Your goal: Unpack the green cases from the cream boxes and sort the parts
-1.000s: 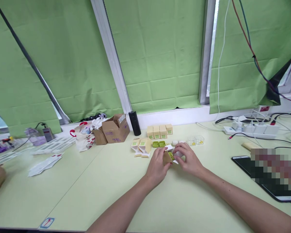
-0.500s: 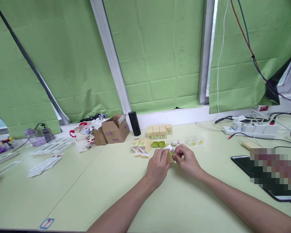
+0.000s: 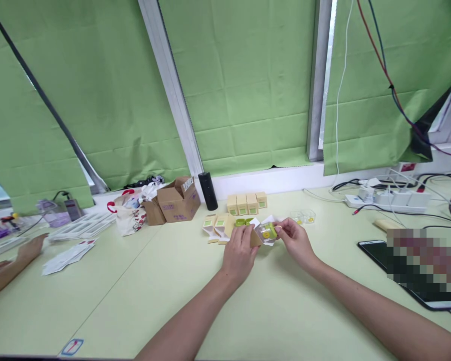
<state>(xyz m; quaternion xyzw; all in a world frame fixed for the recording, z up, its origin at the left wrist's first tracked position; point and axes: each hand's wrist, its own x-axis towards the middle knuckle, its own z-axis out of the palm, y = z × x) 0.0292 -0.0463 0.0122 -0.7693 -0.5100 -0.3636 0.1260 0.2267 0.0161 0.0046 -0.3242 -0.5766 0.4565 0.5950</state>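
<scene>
My left hand point(image 3: 240, 253) is closed around a small tan cardboard box point(image 3: 254, 239), whose white-lined opening faces right. Between finger and thumb, my right hand point(image 3: 295, 241) pinches a small clear container with a green lid point(image 3: 268, 231), at the mouth of that box. A yellow mark shows through its clear wall. Just behind my left hand sit green lids point(image 3: 244, 221), partly covered by the fingers. To their left lie two opened tan boxes point(image 3: 222, 225). Clear containers point(image 3: 302, 217) with yellow marks rest beyond my right hand.
Several closed tan boxes point(image 3: 247, 204) stand in a row at the back, near a black cylinder point(image 3: 208, 191). Brown cartons point(image 3: 178, 199) and a cloth bag point(image 3: 130, 218) are to the left. A power strip point(image 3: 391, 200) and tablet point(image 3: 376, 265) lie right. Another person's hand point(image 3: 32, 249) reaches in at far left.
The green-lidded container now shows at the box opening, with my right hand drawn slightly right. The box has shifted a little left. At far left, the other person's arm has reached further in.
</scene>
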